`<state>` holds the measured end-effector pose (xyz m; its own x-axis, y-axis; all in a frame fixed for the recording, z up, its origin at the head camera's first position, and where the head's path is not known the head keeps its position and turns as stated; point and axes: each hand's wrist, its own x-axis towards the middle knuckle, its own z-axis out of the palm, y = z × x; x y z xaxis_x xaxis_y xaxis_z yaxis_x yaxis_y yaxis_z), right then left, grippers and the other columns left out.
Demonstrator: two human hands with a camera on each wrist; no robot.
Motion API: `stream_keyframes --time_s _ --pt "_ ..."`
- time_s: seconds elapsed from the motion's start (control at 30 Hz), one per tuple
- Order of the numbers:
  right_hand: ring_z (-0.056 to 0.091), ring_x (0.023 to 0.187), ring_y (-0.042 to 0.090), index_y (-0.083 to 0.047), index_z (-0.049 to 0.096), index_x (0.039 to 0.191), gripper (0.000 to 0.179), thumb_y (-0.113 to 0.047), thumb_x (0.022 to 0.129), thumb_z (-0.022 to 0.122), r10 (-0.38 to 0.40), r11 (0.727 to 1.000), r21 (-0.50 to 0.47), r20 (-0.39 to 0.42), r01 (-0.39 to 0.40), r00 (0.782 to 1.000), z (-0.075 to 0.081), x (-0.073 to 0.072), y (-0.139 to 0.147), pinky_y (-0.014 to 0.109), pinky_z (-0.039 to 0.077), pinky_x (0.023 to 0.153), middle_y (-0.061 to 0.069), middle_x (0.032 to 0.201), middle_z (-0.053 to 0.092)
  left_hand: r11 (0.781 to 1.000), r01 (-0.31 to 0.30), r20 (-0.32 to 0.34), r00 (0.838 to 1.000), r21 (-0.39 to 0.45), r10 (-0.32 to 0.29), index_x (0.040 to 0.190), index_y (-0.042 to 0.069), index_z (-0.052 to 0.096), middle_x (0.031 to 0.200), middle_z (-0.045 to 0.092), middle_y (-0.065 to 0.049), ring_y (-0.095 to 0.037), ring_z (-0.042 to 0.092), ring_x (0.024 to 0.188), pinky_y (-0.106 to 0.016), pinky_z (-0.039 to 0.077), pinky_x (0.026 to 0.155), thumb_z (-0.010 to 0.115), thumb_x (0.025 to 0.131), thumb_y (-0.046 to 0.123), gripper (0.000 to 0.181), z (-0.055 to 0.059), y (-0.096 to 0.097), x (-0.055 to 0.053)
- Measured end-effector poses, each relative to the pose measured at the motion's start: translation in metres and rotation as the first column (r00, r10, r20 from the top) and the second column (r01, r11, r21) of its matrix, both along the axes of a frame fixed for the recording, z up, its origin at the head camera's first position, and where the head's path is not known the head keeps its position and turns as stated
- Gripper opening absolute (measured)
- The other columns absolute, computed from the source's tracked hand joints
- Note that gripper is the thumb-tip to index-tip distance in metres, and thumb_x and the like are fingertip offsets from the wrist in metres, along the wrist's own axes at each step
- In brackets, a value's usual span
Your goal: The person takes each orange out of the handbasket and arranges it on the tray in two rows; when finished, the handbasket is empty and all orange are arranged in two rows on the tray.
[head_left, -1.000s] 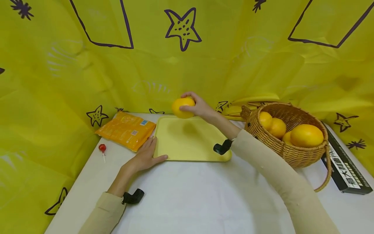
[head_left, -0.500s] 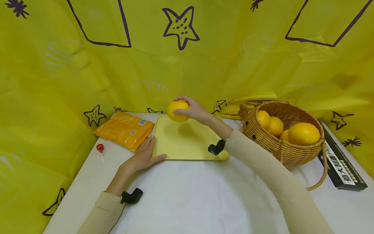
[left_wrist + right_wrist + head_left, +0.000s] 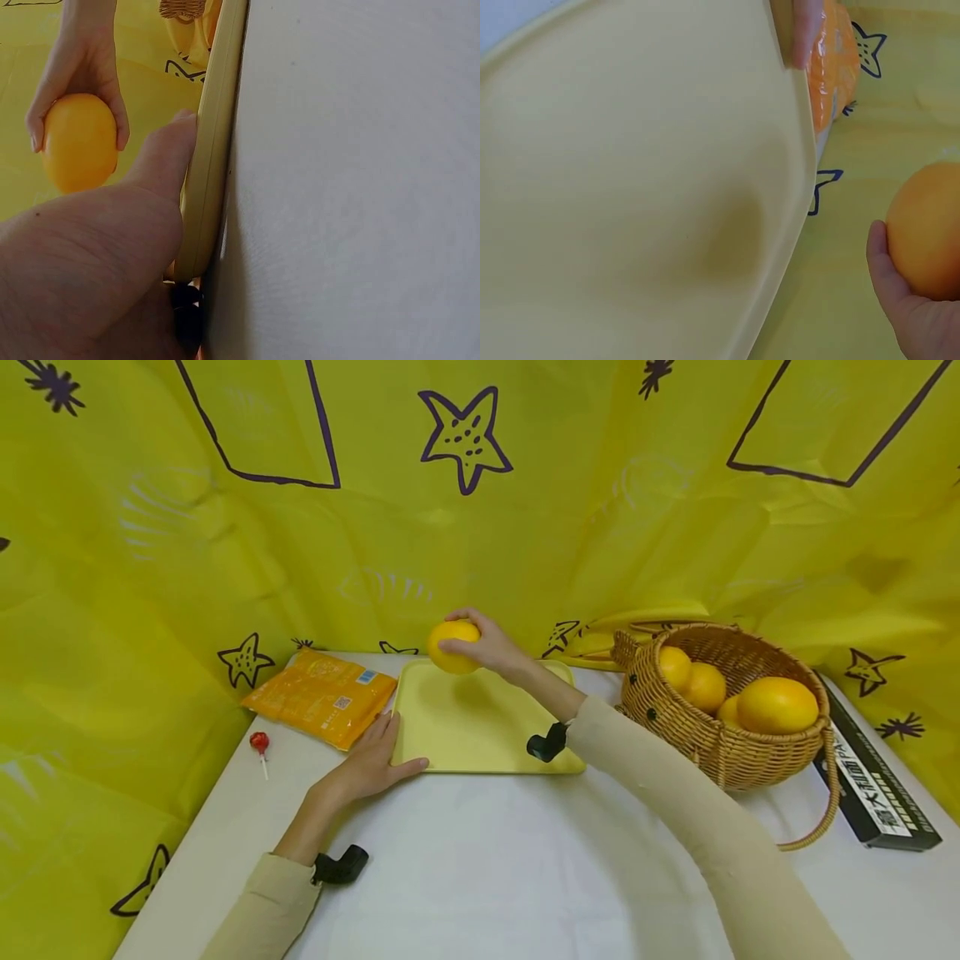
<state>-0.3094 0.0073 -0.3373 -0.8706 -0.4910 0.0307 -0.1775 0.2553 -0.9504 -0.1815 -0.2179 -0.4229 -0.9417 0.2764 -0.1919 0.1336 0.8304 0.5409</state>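
Observation:
My right hand point(image 3: 489, 647) holds an oval yellow-orange fruit point(image 3: 444, 652), thumb on the near side and fingers over the far side. The fruit is in the air above the far left part of a pale yellow tray point(image 3: 495, 735), and its shadow falls on the tray. In the left wrist view the fruit point(image 3: 79, 142) looks longer than wide. My left hand point(image 3: 371, 762) rests at the tray's near left corner, fingers straight along the left edge and thumb over the front rim point(image 3: 214, 150). Part of the fruit is cut off in the right wrist view.
An orange plastic packet point(image 3: 326, 697) lies left of the tray, with a red lollipop point(image 3: 259, 743) nearby. On the right stands a wicker basket point(image 3: 738, 760) holding several yellow-orange fruits point(image 3: 777, 704). A long black box point(image 3: 877, 785) lies beside it. Yellow printed cloth point(image 3: 465, 543) hangs behind.
My right hand has moved slightly left and down with the fruit, farther over the tray's left part, then almost stopped. My left hand stays at the tray corner.

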Motion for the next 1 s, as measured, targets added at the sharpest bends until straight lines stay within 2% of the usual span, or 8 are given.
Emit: stream_keyframes --time_s 0.23,0.4,0.6,1.0 --pt "0.056 0.103 0.023 -0.019 0.049 0.142 0.054 -0.028 0.092 0.065 -0.009 1.000 -0.001 -0.019 0.009 1.000 -0.003 -0.003 -0.005 0.029 0.053 0.078 0.010 0.140 0.047 1.000 -0.008 0.008 1.000 -0.006 0.008 0.154 -0.003 0.001 0.163 -0.005 -0.020 -0.038 -0.002 0.152 -0.056 0.007 0.122 0.057 0.088 0.062 0.108 0.001 0.000 0.000" --pt "0.057 0.099 0.021 -0.020 0.049 0.143 0.054 -0.029 0.092 0.065 -0.001 1.000 0.013 0.007 0.000 1.000 -0.005 -0.004 -0.007 0.026 0.053 0.074 0.011 0.135 0.052 1.000 -0.010 0.012 1.000 0.001 0.010 0.154 -0.004 0.002 0.163 -0.005 -0.021 -0.039 -0.002 0.151 -0.057 0.007 0.122 0.057 0.088 0.062 0.109 0.001 0.001 0.001" --pt "0.056 0.098 0.021 -0.016 0.051 0.139 0.051 -0.027 0.091 0.066 -0.004 1.000 0.011 0.028 0.004 1.000 -0.011 -0.004 -0.009 0.026 0.052 0.073 0.013 0.129 0.053 1.000 -0.012 0.011 1.000 0.002 0.012 0.154 -0.004 0.002 0.163 -0.005 -0.020 -0.038 -0.001 0.152 -0.057 0.008 0.122 0.056 0.088 0.063 0.109 -0.001 0.001 0.002" --pt "0.056 0.101 0.022 -0.018 0.049 0.141 0.054 -0.030 0.091 0.066 0.015 0.999 0.039 0.025 -0.016 1.000 -0.017 -0.009 -0.014 0.028 0.052 0.074 0.013 0.131 0.052 1.000 -0.006 0.003 1.000 -0.012 0.006 0.154 -0.004 0.003 0.163 -0.004 -0.021 -0.038 0.000 0.152 -0.057 0.009 0.122 0.055 0.088 0.064 0.108 0.000 0.001 -0.001"
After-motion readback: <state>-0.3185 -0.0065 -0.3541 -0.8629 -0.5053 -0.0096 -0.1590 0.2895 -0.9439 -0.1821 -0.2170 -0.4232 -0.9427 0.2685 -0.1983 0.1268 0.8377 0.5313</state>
